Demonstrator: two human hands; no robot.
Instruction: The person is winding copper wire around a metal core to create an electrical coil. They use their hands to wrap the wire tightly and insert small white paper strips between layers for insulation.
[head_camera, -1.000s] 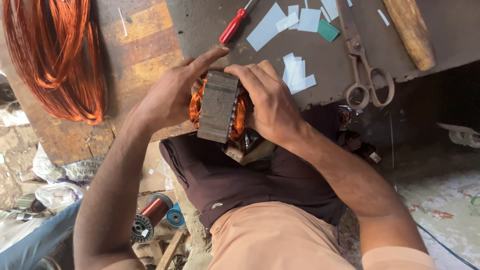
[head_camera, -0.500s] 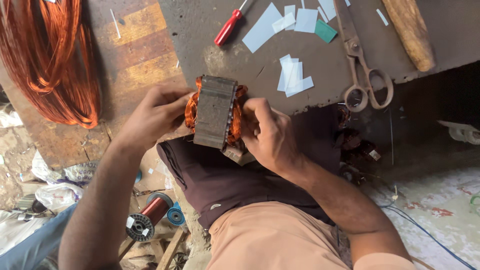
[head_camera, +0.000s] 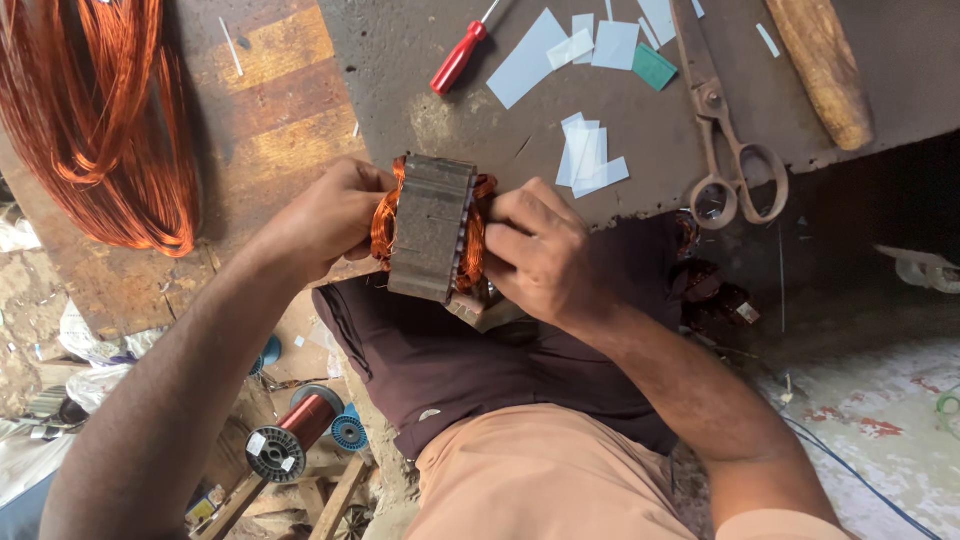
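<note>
A grey laminated motor stator (head_camera: 432, 228) with copper windings bulging from both ends rests over my lap at the edge of the bench. My left hand (head_camera: 325, 218) grips its left end, fingers pressed into the copper coil there. On the other side my right hand (head_camera: 540, 252) clasps the right end, fingertips on the winding. Both hands hold the stator between them, its outer ribbed side facing up.
The dark metal bench top (head_camera: 420, 90) carries a red-handled screwdriver (head_camera: 460, 55), several white paper slips (head_camera: 590, 155), rusty scissors (head_camera: 728, 150) and a wooden handle (head_camera: 822, 70). A big hank of copper wire (head_camera: 105, 120) lies left. A wire spool (head_camera: 290, 435) sits on the floor.
The stator was turned so its ribbed side faces up. My left hand slid from its top to its left end, and my right hand dropped to the right end.
</note>
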